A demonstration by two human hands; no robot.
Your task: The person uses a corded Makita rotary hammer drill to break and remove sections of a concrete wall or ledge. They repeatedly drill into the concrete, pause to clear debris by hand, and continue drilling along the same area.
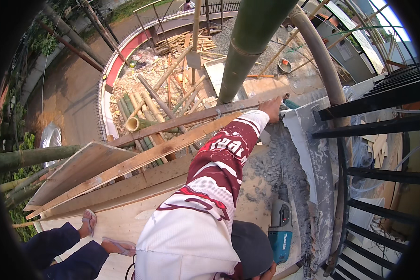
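Note:
My left arm, in a red and white sleeve, reaches up the centre to my left hand [270, 109], small and partly hidden at the far end of the wooden beam [219, 112], beside a small green object [289, 104]. It appears closed on something I cannot make out. At the bottom edge my right hand [267, 273], mostly cut off, grips the back of a teal and black power drill [280, 245]. Its bit points up along a rough, chipped grey concrete edge [289, 158]. A dark rounded shape [249, 245], unclear to me, lies between arm and drill.
Upright bamboo poles [242, 56] rise ahead. Planks [140, 158] border the plywood platform [79, 233] on the left, above a rubble-strewn yard. Sandalled feet [87, 221] in navy trousers are at lower left, owner unclear. A black railing [382, 177] runs down the right.

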